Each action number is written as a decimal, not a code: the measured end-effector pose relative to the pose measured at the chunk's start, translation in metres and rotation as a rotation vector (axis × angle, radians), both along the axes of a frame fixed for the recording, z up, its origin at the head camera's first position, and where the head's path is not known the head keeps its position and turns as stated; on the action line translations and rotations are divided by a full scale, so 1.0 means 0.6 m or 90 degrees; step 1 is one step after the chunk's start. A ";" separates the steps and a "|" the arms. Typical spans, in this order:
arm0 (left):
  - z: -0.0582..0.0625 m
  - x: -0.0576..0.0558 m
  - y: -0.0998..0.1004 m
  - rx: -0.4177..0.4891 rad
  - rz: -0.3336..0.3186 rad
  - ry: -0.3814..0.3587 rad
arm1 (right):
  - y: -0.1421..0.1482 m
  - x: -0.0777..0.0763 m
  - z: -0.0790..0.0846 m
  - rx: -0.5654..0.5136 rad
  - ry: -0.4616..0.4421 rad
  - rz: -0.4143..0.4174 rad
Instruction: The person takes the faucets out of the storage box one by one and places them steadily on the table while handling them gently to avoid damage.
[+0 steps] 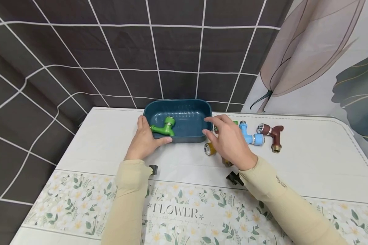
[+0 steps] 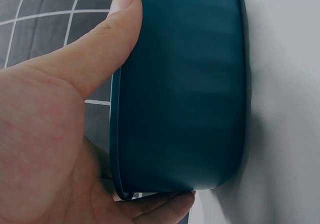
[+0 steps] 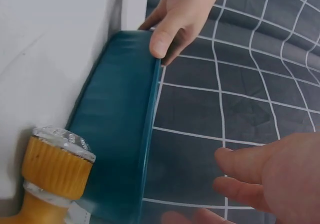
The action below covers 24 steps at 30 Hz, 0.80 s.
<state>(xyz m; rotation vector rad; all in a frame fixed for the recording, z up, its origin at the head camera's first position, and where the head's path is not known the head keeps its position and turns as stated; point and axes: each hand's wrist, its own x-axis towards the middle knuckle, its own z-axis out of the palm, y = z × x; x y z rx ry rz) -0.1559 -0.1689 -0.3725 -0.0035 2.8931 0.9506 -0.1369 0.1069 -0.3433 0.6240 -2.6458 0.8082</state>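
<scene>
A dark teal plastic basin (image 1: 188, 139) stands on the table against the tiled-pattern backdrop. Inside its left half lies a green tap (image 1: 166, 129). My left hand (image 1: 144, 141) holds the basin's near left corner, thumb on the front rim (image 2: 116, 129) and fingers along the left end. Over the basin's right end hovers my right hand (image 1: 230, 144), fingers spread and nothing in them; in the right wrist view a gap shows between those fingertips and the wall. Beneath that hand, a yellow tap (image 1: 210, 148) is partly hidden, its ribbed collar (image 3: 57, 166) close beside the basin.
Right of the right hand lie a light blue tap (image 1: 248, 136) and a dark red tap (image 1: 275, 135). Another green piece (image 1: 235, 122) peeks out behind the hand. A floral cloth strip (image 1: 184, 223) runs along the table's front, and dark curtain-like fabric (image 1: 178, 47) hangs behind.
</scene>
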 end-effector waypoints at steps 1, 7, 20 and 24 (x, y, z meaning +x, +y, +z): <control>0.000 -0.001 0.000 -0.001 0.000 0.002 | -0.002 -0.002 0.001 -0.001 -0.003 -0.001; 0.001 -0.003 -0.001 -0.003 0.000 0.009 | -0.021 -0.013 0.014 -0.008 -0.031 -0.001; -0.002 -0.003 -0.001 0.002 -0.003 0.010 | -0.058 -0.033 0.020 -0.013 -0.056 0.003; -0.002 -0.002 0.000 0.003 -0.001 0.010 | -0.069 -0.041 0.018 -0.016 -0.075 0.008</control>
